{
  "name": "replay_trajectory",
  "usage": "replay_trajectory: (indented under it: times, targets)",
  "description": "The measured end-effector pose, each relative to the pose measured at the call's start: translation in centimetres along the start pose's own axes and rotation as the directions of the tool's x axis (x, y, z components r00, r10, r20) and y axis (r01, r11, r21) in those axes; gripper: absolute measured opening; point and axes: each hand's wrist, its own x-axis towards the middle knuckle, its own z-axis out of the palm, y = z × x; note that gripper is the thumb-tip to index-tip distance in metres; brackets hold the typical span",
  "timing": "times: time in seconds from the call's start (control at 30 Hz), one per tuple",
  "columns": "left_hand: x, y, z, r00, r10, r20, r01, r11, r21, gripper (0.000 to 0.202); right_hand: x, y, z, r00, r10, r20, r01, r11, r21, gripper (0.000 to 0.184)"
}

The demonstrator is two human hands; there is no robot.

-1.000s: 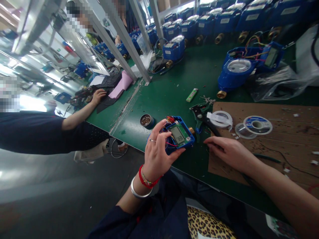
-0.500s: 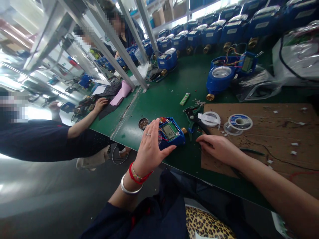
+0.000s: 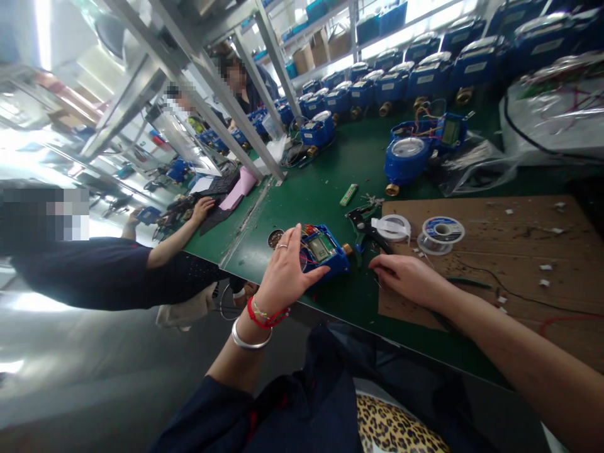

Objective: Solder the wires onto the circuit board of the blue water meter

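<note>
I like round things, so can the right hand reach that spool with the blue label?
Probably yes: the spool lies on the cardboard just beyond the right hand, and only small white scraps seem to be in between.

Glossy blue plastic box (image 3: 337, 267) at my left hand (image 3: 285, 267)
Near the worktop's (image 3: 306, 195) front edge, the box's brass-coloured metal fitting (image 3: 348, 250) shines; rightward lies rough, matt brown cardboard (image 3: 512, 233) under a clear plastic spool (image 3: 441, 234); my bangle (image 3: 251, 346) is smooth, polished silvery metal, my sleeve (image 3: 207, 415) matt dark cloth.
</note>
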Motion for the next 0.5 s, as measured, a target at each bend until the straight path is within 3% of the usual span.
replay_trajectory:
  times: [0.17,0.3,0.4,0.5]
  targets:
    - [-1.6,-2.1,-0.5,0.997,-0.005,-0.077,-0.003,0.994,-0.11,0.097,0.0,0.2,0.1,1.0,-0.009,0.008,0.009,1.0,-0.013,0.024]
    - [-2.4,-4.7,-0.2,0.983,-0.147,-0.106,0.098,0.925,-0.368,0.08,-0.1,0.2,0.1,1.0,-0.006,0.017,0.006,1.0,-0.025,0.023]
    - [-2.8,-5.8,0.9,0.964,-0.262,0.042,0.235,0.773,-0.59,0.059,-0.1,0.3,0.1,1.0,-0.014,0.019,0.014,0.999,-0.034,0.023]
    - [-3.2,-5.7,1.8,0.929,-0.33,0.166,0.345,0.617,-0.707,0.051,-0.1,0.4,0.1,1.0,-0.009,0.014,0.01,0.999,-0.032,0.024]
